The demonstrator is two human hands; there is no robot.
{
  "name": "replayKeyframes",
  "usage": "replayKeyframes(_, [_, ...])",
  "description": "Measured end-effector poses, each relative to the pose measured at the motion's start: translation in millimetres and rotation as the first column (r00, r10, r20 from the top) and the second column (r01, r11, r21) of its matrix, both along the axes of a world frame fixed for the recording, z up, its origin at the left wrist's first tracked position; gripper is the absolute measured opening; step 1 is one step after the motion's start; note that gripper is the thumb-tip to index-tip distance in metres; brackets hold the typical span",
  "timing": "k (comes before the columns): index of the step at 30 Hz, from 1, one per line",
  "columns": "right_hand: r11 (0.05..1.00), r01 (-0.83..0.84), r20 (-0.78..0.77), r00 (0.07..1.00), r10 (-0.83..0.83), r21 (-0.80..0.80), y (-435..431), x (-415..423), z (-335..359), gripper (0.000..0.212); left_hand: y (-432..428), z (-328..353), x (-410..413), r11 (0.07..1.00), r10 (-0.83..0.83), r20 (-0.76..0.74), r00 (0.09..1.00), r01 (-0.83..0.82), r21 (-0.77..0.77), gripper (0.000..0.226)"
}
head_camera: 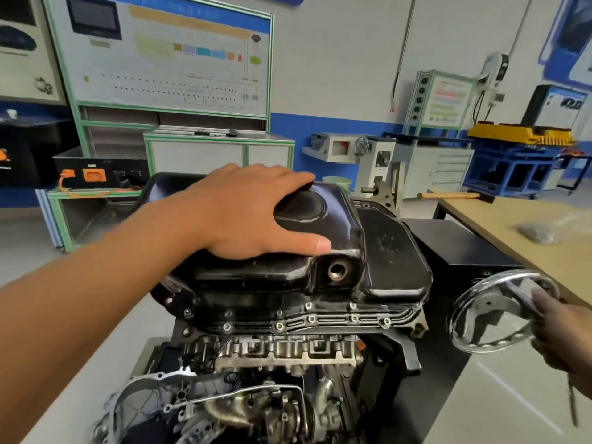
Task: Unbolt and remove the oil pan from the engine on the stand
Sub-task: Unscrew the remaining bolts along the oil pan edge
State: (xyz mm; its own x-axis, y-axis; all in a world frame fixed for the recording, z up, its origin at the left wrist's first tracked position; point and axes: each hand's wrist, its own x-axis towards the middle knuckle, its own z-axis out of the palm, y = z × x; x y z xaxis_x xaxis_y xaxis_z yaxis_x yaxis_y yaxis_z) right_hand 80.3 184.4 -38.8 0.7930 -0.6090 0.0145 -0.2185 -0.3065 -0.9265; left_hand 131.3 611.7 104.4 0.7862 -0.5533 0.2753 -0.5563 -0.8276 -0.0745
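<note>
Hands: left hand (253,213) is laid flat, fingers spread, on top of the oil pan (368,251), judged to steady it. Right hand (563,331), at 4 o'clock, is curled on the rim of the blurred handwheel (490,318), judged to be for rotating the stand so the pan faces up.
Oil pan: seated on the inverted engine (282,350), centre; drain hole (337,270) open; bolt heads (311,319) in place below.
Hammer (448,196): on the surface (480,225), 2 o'clock.
</note>
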Motion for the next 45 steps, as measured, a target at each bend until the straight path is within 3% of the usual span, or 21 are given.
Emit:
replayKeyframes(1, [0.991,-0.121,0.002,0.993,0.121,-0.054,16,-7,-19,0.049,0,1,1,1.000,0.002,-0.008,1.000,-0.002,-0.005,0.114])
replayKeyframes(2, [0.989,-0.066,-0.089,0.994,0.055,-0.134,25,-1,-37,0.051,0,2,2,1.000,0.004,-0.014,1.000,-0.005,-0.010,0.113])
replayKeyframes(4, [0.931,-0.168,-0.182,0.977,0.113,-0.325,31,-6,-85,0.056,0,5,3,1.000,0.016,-0.028,0.999,-0.016,-0.024,0.111])
replayKeyframes(6, [0.962,-0.007,-0.129,0.991,-0.029,-0.273,17,-10,-107,0.051,-1,9,4,0.999,0.027,-0.043,0.999,-0.029,-0.036,0.110])
replayKeyframes(10, [0.963,0.129,-0.212,0.960,-0.181,-0.235,-39,-15,-93,0.053,-2,15,9,0.997,0.048,-0.072,0.996,-0.051,-0.050,0.112])
replayKeyframes(12, [0.973,0.221,-0.165,0.959,-0.230,-0.071,-65,-9,-69,0.056,-2,17,12,0.996,0.058,-0.081,0.995,-0.063,-0.063,0.112])
replayKeyframes(14, [0.961,0.258,-0.106,0.963,-0.247,0.103,-81,-7,-40,0.040,-2,19,16,0.995,0.062,-0.091,0.994,-0.069,-0.077,0.114])
replayKeyframes(17, [0.956,0.205,-0.035,0.979,-0.202,0.210,-68,-7,9,0.031,-3,21,21,0.991,0.065,-0.121,0.991,-0.078,-0.106,0.118])
replayKeyframes(19, [0.977,0.037,-0.026,0.999,-0.032,0.210,-39,-6,23,0.031,-3,23,23,0.989,0.069,-0.148,0.987,-0.087,-0.120,0.117])
replayKeyframes(21, [0.990,-0.117,-0.108,0.986,0.125,0.083,-2,-2,6,0.034,-3,25,25,0.985,0.068,-0.174,0.982,-0.093,-0.143,0.118])
replayKeyframes(23, [0.964,-0.221,-0.219,0.958,0.185,-0.150,24,-4,-39,0.039,-4,28,27,0.982,0.063,-0.190,0.980,-0.095,-0.164,0.120])
replayKeyframes(26, [0.875,-0.254,-0.379,0.921,0.088,-0.413,11,-15,-94,0.034,-4,31,32,0.979,0.068,-0.200,0.977,-0.104,-0.173,0.123])
replayKeyframes(28, [0.904,-0.137,-0.397,0.917,-0.039,-0.404,-25,-18,-97,0.038,-5,34,35,0.976,0.070,-0.216,0.974,-0.112,-0.189,0.124])
replayKeyframes(33, [0.955,0.129,-0.290,0.934,-0.207,-0.266,-77,-8,-52,0.054,-4,38,42,0.968,0.063,-0.233,0.970,-0.115,-0.221,0.117])
replayKeyframes(36, [0.966,0.259,-0.118,0.959,-0.256,0.007,-71,-1,-10,0.041,-5,40,41,0.964,0.074,-0.238,0.968,-0.131,-0.233,0.109])
replayKeyframes(38, [0.970,0.233,-0.042,0.972,-0.231,0.067,-51,0,16,0.031,-5,41,42,0.962,0.083,-0.245,0.966,-0.141,-0.232,0.109])
replayKeyframes(42, [0.996,0.077,0.020,0.997,-0.078,0.050,5,-6,23,0.024,-5,41,44,0.957,0.118,-0.245,0.962,-0.177,-0.232,0.108])
replayKeyframes(45, [0.988,-0.010,-0.010,1.000,0.009,-0.152,38,-7,-9,0.033,-14,37,43,0.930,0.182,-0.226,0.957,-0.242,-0.278,0.094])
